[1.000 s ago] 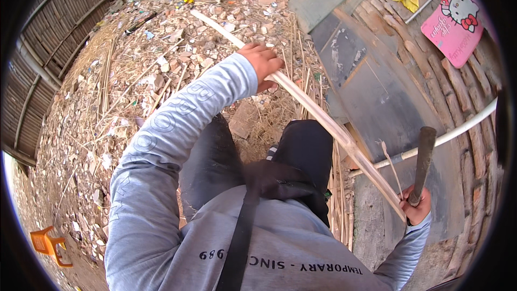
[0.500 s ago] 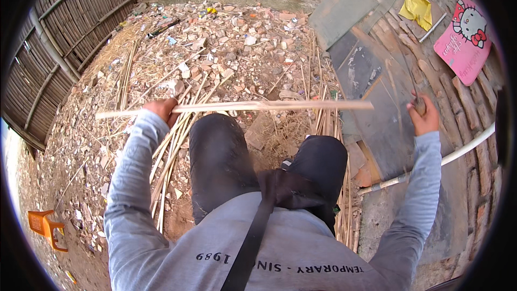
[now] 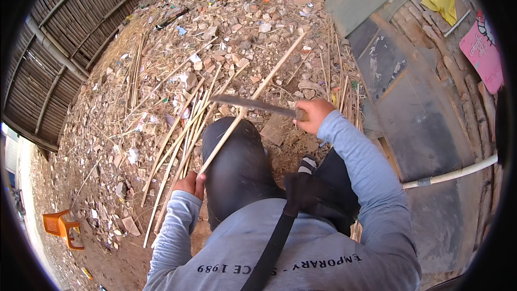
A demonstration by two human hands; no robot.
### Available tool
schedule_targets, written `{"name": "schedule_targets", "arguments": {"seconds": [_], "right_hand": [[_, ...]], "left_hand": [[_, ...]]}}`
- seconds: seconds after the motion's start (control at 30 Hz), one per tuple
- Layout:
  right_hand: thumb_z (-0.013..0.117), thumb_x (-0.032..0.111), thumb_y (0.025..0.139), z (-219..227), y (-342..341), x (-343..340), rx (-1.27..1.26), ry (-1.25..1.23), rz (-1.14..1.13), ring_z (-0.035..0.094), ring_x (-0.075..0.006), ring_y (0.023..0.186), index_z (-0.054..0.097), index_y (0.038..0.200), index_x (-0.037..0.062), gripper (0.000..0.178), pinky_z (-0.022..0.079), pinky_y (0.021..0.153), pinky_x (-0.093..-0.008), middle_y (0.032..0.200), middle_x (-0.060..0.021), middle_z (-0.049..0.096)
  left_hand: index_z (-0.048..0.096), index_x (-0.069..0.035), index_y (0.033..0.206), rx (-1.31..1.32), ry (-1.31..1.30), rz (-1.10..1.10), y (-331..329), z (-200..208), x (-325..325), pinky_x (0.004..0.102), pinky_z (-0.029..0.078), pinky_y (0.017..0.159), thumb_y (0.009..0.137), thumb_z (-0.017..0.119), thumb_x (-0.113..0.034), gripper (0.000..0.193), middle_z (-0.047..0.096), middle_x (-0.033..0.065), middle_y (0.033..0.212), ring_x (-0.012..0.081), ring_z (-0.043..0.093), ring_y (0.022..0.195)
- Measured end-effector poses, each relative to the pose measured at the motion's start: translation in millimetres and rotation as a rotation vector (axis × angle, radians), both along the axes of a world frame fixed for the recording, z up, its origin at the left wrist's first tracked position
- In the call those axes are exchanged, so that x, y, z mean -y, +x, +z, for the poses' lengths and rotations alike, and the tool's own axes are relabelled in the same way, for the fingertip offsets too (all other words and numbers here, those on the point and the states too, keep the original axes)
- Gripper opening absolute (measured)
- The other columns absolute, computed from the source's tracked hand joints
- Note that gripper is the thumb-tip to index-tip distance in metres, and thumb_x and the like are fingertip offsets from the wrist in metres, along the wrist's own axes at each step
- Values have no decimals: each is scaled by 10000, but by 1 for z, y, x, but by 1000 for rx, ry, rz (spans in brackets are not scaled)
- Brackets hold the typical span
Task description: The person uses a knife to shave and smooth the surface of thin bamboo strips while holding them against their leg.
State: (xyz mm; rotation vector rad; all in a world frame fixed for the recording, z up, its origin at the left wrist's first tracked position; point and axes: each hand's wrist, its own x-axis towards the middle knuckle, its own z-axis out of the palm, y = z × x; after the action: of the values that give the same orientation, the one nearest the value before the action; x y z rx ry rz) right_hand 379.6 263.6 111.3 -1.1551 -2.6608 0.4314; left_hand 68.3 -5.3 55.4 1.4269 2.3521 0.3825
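Observation:
My left hand (image 3: 192, 184) is closed on the near end of a long pale bamboo strip (image 3: 272, 75), which slants up and away to the right across my dark-trousered left knee. In my right hand (image 3: 314, 115) is the handle of a machete (image 3: 256, 103). Its long dark blade points left and crosses the strip just beyond the knee; whether it touches the strip I cannot tell. A loose pile of similar bamboo strips (image 3: 180, 137) lies on the ground beside my left leg.
Rubble and broken brick (image 3: 231, 37) cover the ground ahead. More strips (image 3: 344, 83) lie right of centre. Dark flat panels (image 3: 425, 124) and a white pipe (image 3: 463, 171) are on the right. A bamboo fence (image 3: 54, 37) rises left, with an orange plastic chair (image 3: 62, 227) lower down.
The bamboo strip has swung from lying crosswise to slanting away from me, as my left hand came nearer. My right hand has brought the machete in from the far right to the strip.

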Motion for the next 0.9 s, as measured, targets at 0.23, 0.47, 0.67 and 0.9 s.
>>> {"name": "schedule_targets", "arguments": {"seconds": [0.23,0.47,0.67,0.9], "right_hand": [[697,274,741,-40,-14,-42,-37,-112,-90,624,-382,750,606,906,118,244,497,686,-464,757,-159,635],[718,290,748,-42,-16,-35,141,-229,8,627,-347,707,615,924,79,293,494,653,-415,700,-165,613],[695,278,764,-49,0,-44,-75,-286,-235,644,-334,747,615,930,52,290,506,712,-420,764,-166,640],[707,301,749,-65,13,-57,-94,-387,-288,636,-308,734,620,907,54,306,497,695,-404,757,-151,637]], "left_hand": [[544,-32,808,-54,-58,-24,-4,12,-7,521,464,584,925,499,-425,412,586,246,639,465,580,636],[527,-37,778,-88,-118,-89,-8,24,-23,513,461,551,913,522,-387,376,579,229,616,443,580,595],[521,-36,789,-118,-141,-129,-19,23,-28,509,459,536,894,566,-325,311,577,224,608,433,578,577],[504,-45,788,-153,-33,-185,-23,13,-27,507,455,514,892,576,-324,306,576,219,597,431,579,560]]}}
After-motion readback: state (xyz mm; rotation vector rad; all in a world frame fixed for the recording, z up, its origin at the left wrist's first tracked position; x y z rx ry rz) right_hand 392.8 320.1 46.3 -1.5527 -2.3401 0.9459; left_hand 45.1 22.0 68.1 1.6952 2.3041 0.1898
